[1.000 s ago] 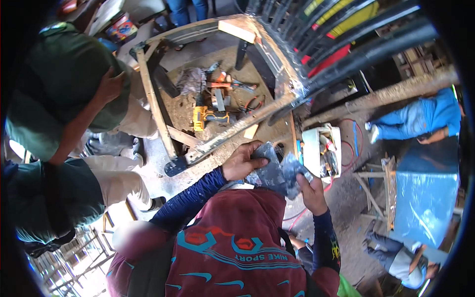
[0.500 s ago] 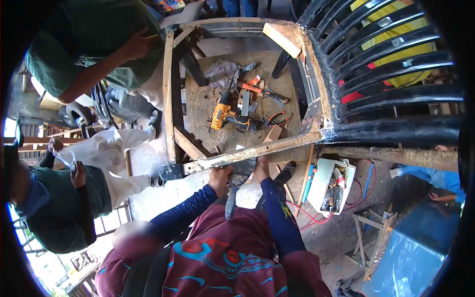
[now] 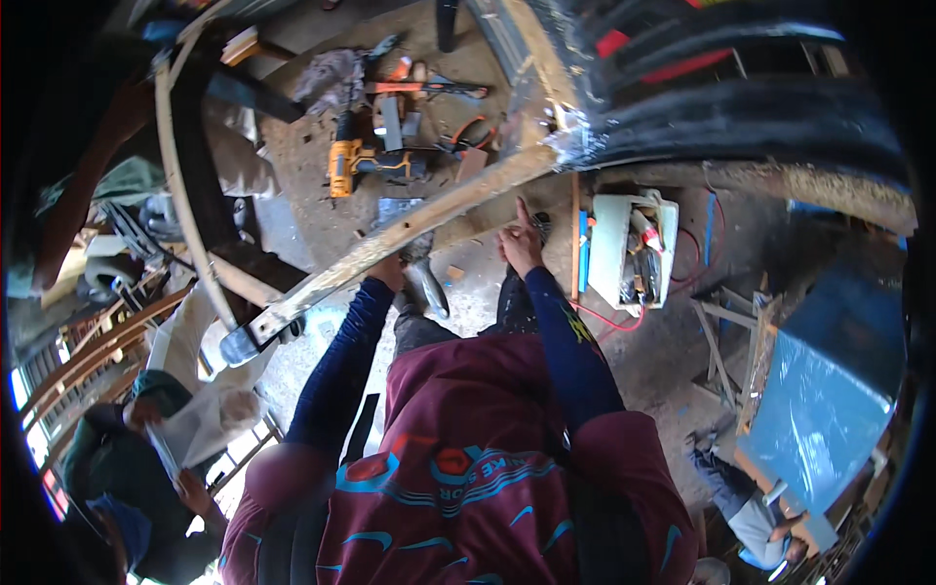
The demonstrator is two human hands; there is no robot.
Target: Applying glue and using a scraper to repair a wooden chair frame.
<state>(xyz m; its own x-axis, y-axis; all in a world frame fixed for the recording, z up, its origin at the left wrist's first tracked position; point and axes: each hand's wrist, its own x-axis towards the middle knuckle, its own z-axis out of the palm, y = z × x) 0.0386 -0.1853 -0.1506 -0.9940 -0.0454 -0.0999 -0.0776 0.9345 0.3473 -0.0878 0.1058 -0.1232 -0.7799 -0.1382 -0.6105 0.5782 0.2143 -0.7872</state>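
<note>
The near rail (image 3: 409, 229) of a wooden chair frame slants across in front of me, with worn paint along its edge. My left hand (image 3: 388, 273) is right against its underside, and the rail hides the fingers. Beside that hand is a grey tool (image 3: 426, 288) with a rounded handle. A flat grey blade-like piece (image 3: 398, 209) shows beyond the rail; whether the two are joined is hidden. Below the rail's right part, my right hand (image 3: 524, 244) is apart from it. Its index finger is stretched out, the others are partly bent, and nothing shows in it.
On the wooden board (image 3: 292, 166) beneath the frame lie a yellow drill (image 3: 356, 164), an orange-handled hammer (image 3: 429, 88), pliers (image 3: 473, 132) and a rag (image 3: 331, 78). A white tool box (image 3: 609, 253) stands at right. Blue-covered furniture (image 3: 829, 361) is farther right. Other people are at left.
My right hand has come away from the rail and extended its index finger. In view, the chair frame has shifted left and up and slants more. My left hand stays by the rail.
</note>
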